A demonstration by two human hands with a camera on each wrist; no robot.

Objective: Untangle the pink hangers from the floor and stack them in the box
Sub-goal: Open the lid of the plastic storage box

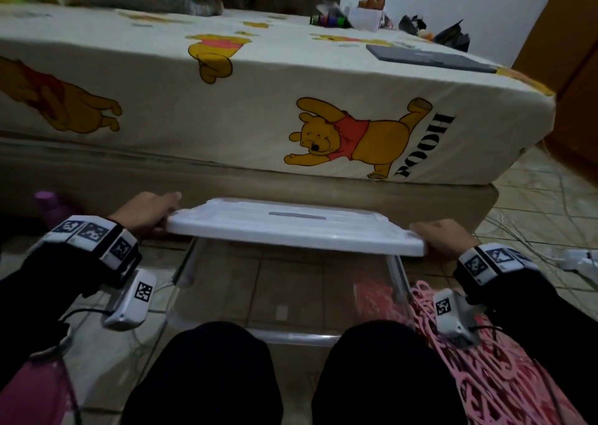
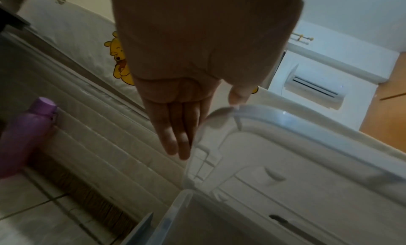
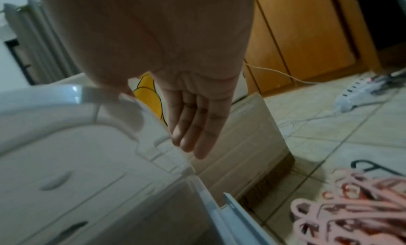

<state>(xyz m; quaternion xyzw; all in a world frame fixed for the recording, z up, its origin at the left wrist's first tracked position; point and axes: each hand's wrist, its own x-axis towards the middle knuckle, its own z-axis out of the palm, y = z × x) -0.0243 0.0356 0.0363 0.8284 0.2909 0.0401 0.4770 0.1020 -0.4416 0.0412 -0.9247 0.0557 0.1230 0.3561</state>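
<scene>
Left grip: the left hand holds the left end of the white lid. The thumb lies on the rim and the straight fingers go under the edge, so the lid end is pinched between them.
Right grip: the right hand holds the right end of the same lid in the same way, thumb on top, fingers straight and together below the edge.
Lid: it is raised above the far side of the box and does not close it; the front part of the box is open to view.
Box: the clear plastic box stands on the tiled floor, between the person's knees and the bed. Its far wall is near the bed base.
Pink hangers: the pink hangers lie in a tangled heap on the floor, just beside the right wall of the box, under the right forearm. If any hanger is inside the box, I cannot tell.
Around: a purple bottle stands on the floor against the bed base, left of the box. A white power strip with cables lies on the floor far to the right.
</scene>
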